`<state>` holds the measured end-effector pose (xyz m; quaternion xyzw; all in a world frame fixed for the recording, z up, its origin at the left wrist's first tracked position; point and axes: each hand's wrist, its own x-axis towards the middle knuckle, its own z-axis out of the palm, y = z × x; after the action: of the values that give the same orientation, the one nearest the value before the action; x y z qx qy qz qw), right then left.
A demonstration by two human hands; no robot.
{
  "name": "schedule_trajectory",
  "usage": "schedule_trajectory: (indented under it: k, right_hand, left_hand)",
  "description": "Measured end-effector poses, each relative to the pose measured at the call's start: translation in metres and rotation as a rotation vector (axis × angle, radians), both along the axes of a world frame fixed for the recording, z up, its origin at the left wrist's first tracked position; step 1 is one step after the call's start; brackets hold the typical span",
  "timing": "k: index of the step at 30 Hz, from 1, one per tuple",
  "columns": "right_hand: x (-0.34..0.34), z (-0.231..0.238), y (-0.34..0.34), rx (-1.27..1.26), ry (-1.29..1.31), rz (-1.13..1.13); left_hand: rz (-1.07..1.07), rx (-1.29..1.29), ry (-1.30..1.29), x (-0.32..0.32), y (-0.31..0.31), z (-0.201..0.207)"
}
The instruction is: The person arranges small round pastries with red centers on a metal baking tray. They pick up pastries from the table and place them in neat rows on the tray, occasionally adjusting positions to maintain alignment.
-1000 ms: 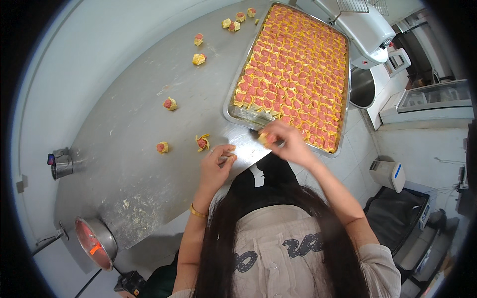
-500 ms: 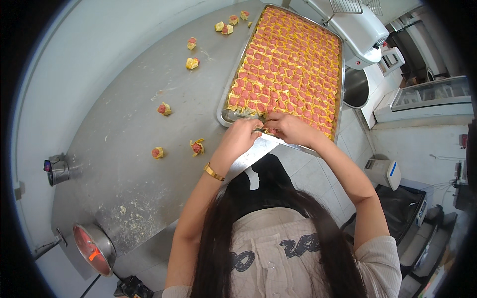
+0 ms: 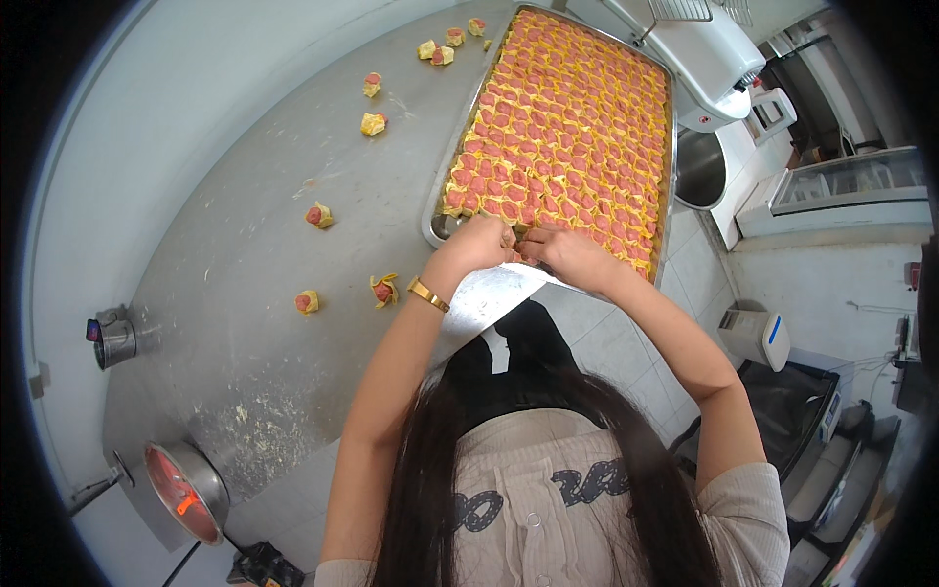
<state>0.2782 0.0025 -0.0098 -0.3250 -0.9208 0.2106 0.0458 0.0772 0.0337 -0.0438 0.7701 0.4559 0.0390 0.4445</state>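
Nearest the camera, the person's dark hair and pale shirt fill the lower middle, and both forearms run up from there to the near edge of the tray (image 3: 436, 217). A gold bracelet (image 3: 427, 293) sits on the left wrist.

The left hand (image 3: 476, 245) and the right hand (image 3: 567, 254) meet at the tray's near rim, knuckles almost touching. Their fingertips come together over one small spot in the front row of dumplings (image 3: 562, 117). Each grip looks curled and pressed together on something there, most likely a single dumpling, but the fingers hide it, so I cannot tell what exactly each grip pinches. That spot lies directly under the fingertips, between the two hands, at the tray's near edge.

The tray lies on the grey desk (image 3: 264, 225), partly over the desk's near edge, and is packed with rows of yellow-wrapped dumplings with pink tops.

Left of the hands, loose dumplings lie apart on the desk: one (image 3: 383, 290) just beside the left wrist, another (image 3: 307, 302) further left, one (image 3: 319, 215) beyond them, then two (image 3: 373, 124) further off, and a small cluster (image 3: 445, 46) by the tray's far corner.

At the desk's near left end stands a round bowl (image 3: 186, 489) with red filling, and a small metal cup (image 3: 114, 338) stands by the wall.
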Motion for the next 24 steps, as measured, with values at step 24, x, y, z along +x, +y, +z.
schedule_trajectory:
  k: [24]
  right_hand:
    - [0.001,-0.004,-0.018,0.137,-0.017,-0.572]
  left_hand:
    - [-0.084,-0.132,-0.068,0.018,0.012,0.007]
